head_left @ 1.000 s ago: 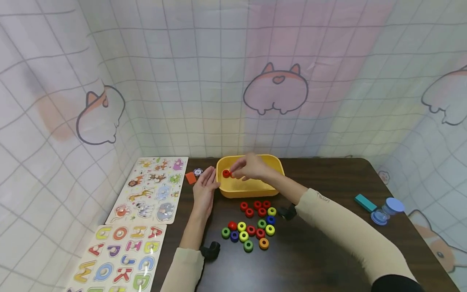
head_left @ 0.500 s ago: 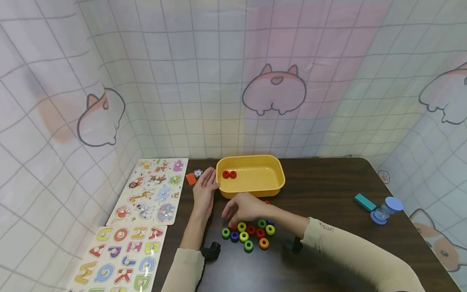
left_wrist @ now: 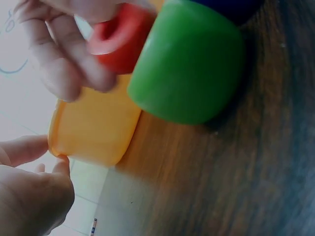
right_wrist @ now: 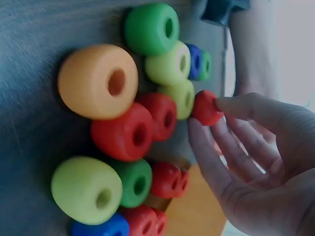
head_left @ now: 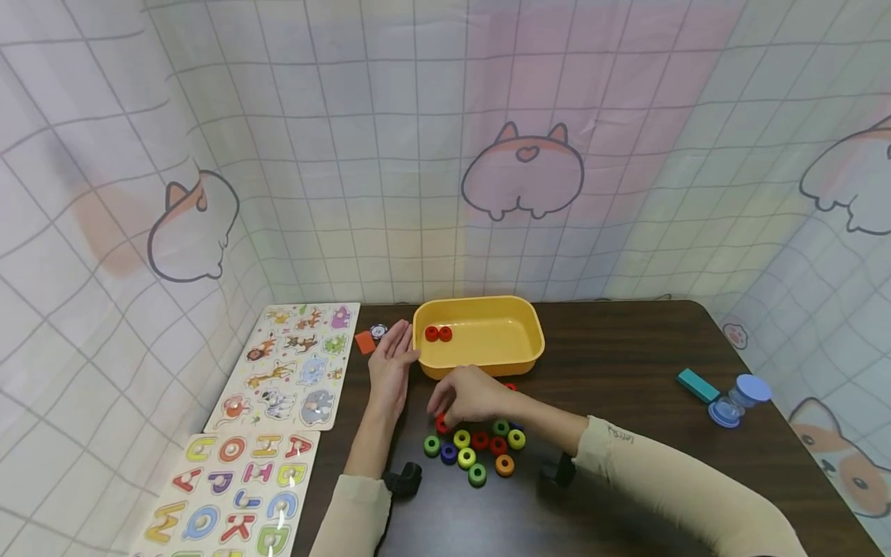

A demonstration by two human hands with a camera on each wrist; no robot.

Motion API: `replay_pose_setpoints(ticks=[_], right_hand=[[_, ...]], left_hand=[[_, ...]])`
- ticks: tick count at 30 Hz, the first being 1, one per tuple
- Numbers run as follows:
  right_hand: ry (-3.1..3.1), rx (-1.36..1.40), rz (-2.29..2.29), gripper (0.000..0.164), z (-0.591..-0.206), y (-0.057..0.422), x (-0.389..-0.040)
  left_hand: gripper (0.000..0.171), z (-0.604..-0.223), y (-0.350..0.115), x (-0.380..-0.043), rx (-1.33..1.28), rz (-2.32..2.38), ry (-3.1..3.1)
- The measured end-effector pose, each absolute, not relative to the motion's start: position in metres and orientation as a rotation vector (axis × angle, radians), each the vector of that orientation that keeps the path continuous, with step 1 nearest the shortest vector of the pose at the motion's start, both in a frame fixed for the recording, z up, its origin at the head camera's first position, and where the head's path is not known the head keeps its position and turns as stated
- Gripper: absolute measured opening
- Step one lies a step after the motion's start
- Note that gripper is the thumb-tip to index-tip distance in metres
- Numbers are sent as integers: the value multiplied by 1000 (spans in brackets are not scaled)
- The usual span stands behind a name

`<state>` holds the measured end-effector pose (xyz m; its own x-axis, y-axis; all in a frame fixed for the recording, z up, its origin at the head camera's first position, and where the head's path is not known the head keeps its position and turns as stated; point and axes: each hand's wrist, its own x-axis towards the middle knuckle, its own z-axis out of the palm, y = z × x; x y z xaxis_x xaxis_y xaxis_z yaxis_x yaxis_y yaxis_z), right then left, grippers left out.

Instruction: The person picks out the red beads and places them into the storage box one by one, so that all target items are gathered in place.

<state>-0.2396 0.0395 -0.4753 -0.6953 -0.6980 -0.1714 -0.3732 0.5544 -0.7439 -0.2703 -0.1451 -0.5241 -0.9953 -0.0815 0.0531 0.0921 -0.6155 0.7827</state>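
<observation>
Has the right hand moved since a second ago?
Yes. In the head view, the right hand has come back from over the yellow tray to in front of its near wall, where it pinches a red bead.

Left arm: reaches forward from the lower edge of the head view, beige sleeve (head_left: pixel 356 507) ending below a bare wrist. Left hand (head_left: pixel 391 367): fingers extended forward and together, thumb spread to the right. Right arm: enters from the lower right, forearm (head_left: pixel 554 425) angled leftward. Right hand (head_left: pixel 468 396): back uppermost, thumb and finger in a pinch, remaining fingers loosely bent.
</observation>
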Motion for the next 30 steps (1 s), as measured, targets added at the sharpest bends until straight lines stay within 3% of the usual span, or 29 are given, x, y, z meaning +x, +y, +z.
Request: replay_pose_setpoints(ticks=[8,17,23,30], right_hand=[[2250,-659,-1216,22,-446,51,-267],[2189,-399,-1472,24,-420,66,-325],[2243,-227,-1540,26,-438,71,-366],[2279,-70,-1521,22,-473,70,-387]], left_hand=[[62,-533,-143,-275,-6,-2701,-1338],[65,-536,-143,-275,10,-2691,-1333],[64,-536,-144,-276,21,-2689,-1324],[62,-537,-142,-276,42,-2693,-1335]])
